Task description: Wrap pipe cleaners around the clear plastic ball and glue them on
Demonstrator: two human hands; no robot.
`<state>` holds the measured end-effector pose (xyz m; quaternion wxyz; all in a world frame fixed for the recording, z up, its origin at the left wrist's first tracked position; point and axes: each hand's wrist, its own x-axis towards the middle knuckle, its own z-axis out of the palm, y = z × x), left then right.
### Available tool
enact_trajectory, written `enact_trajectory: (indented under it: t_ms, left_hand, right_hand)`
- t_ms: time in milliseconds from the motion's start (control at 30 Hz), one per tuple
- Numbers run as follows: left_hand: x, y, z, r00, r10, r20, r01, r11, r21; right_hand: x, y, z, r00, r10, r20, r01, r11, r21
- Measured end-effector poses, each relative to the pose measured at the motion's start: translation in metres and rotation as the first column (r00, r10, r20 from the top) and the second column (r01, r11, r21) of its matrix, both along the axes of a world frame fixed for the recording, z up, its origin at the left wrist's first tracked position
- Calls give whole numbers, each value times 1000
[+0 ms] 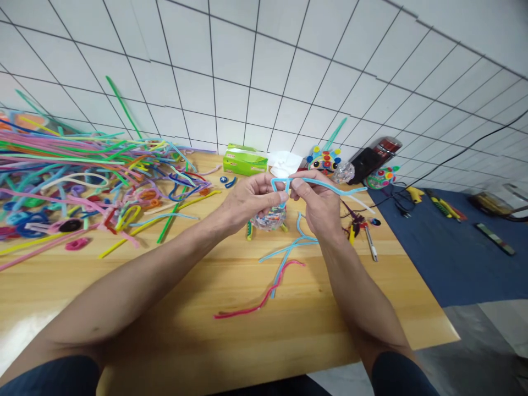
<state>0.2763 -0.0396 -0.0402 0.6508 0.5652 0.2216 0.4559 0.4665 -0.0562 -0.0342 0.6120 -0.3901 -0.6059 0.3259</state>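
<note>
Between my two hands is a light blue pipe cleaner, bent into a small loop at its left part, with a free end running off to the right. My left hand pinches the loop between thumb and fingers. With its thumb and index finger, my right hand grips the same strip just beside it. Below my left hand stands a clear, bumpy object, partly hidden. Loose light blue pipe cleaners and a red-pink one lie on the table nearer to me.
A heap of colourful pipe cleaners covers the left side. A green tissue box, decorated figures and a dark bottle stand along the wall. A white pen and tools are at the right.
</note>
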Motion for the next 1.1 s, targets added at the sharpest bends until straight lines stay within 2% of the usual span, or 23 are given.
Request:
enact_trajectory:
  t_ms: [500,733,933,1100]
  left_hand:
    - [4,-3,2,996,81,30,-82,996,42]
    - [5,-5,7,994,93,63,-98,992,77]
    - [7,-4,2,991,110,78,-114,993,44]
    - [11,-3,-4,986,128,110,-136,988,69]
  right_hand:
    - [-4,-3,2,997,68,-37,-71,995,-75]
    - [-4,-4,2,999,47,-4,-48,995,-87]
    - [-7,-5,3,996,66,-59,-71,993,-92]
    - [-7,-6,3,998,62,-33,-66,992,-105]
